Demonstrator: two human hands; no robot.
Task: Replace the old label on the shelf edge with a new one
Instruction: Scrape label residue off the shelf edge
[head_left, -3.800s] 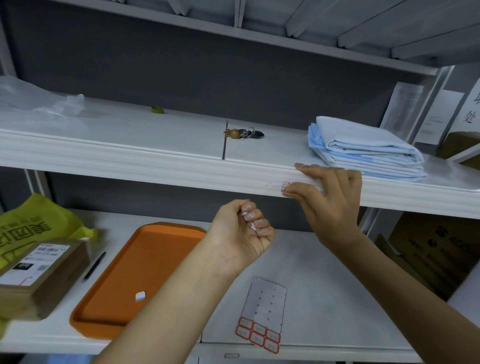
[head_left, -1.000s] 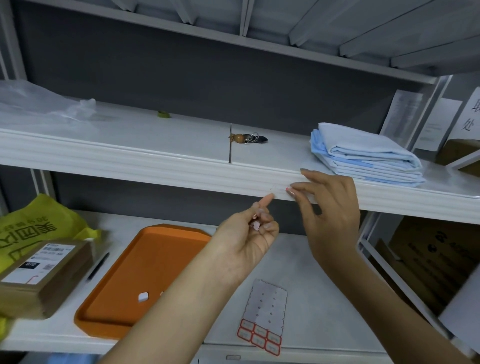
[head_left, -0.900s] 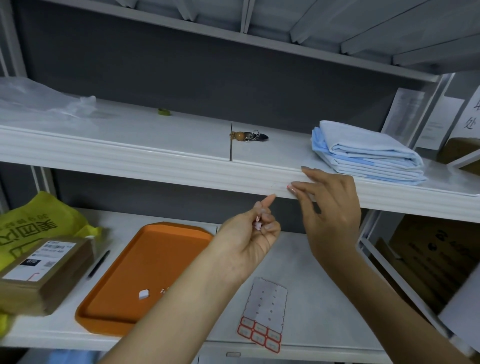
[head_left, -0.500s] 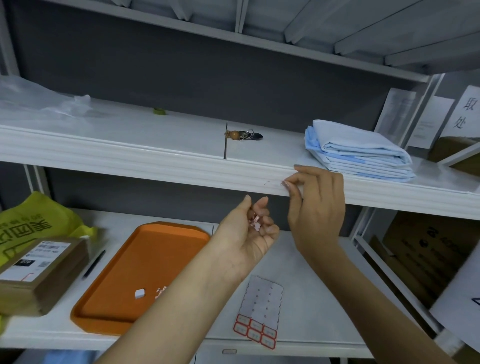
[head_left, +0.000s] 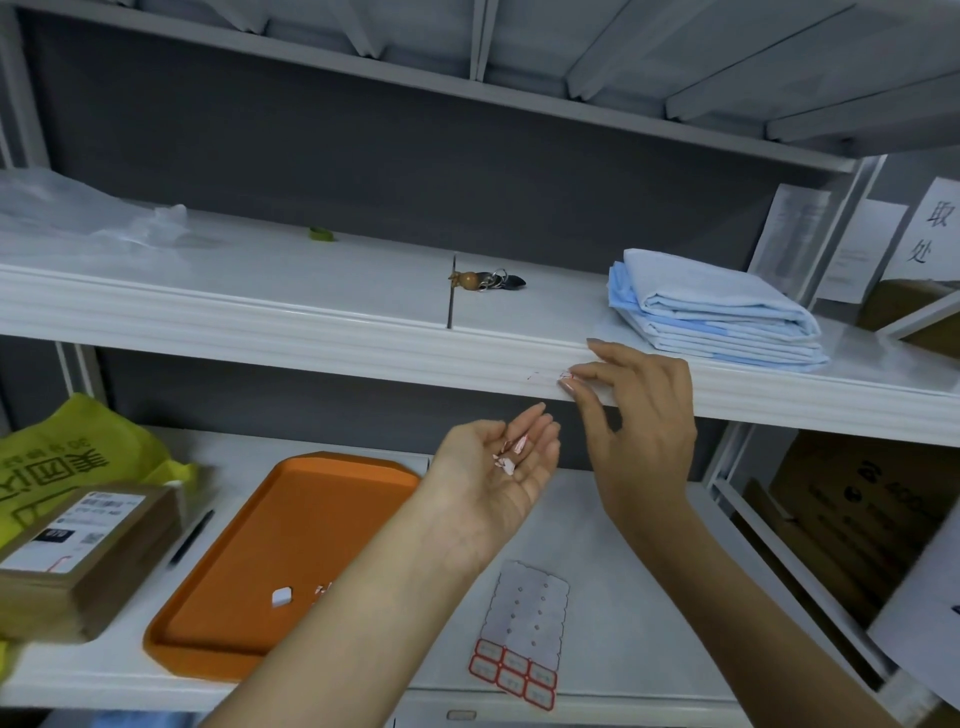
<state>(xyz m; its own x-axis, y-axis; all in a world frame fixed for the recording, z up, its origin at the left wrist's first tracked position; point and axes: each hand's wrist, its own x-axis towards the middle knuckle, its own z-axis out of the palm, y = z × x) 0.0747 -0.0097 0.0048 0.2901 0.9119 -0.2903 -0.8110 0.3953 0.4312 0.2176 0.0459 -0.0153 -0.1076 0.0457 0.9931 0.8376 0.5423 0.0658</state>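
- On the shelf edge (head_left: 363, 358), right of centre: old label (head_left: 563, 375), down to faint red-marked remnants on the front face.
- Right hand (head_left: 641, 415): thumb and forefinger tips pinch the old label; the other fingers are spread loosely over the lip.
- Left hand (head_left: 498, 467): just below and apart from the edge, palm up, fingers relaxed, gripping nothing; small white-and-red scraps (head_left: 506, 460) lie in the palm.
- Lower shelf (head_left: 649, 597): label sheet (head_left: 524, 613), mostly bare, with red-bordered labels at its near end; orange tray (head_left: 234, 571) to its left, holding a white piece (head_left: 281, 596); pen (head_left: 189, 538), parcel (head_left: 78, 551) and yellow bag (head_left: 67, 452) further left.
- Upper shelf top: keys (head_left: 485, 280) mid-shelf; folded blue cloth (head_left: 711, 306) behind the right hand.
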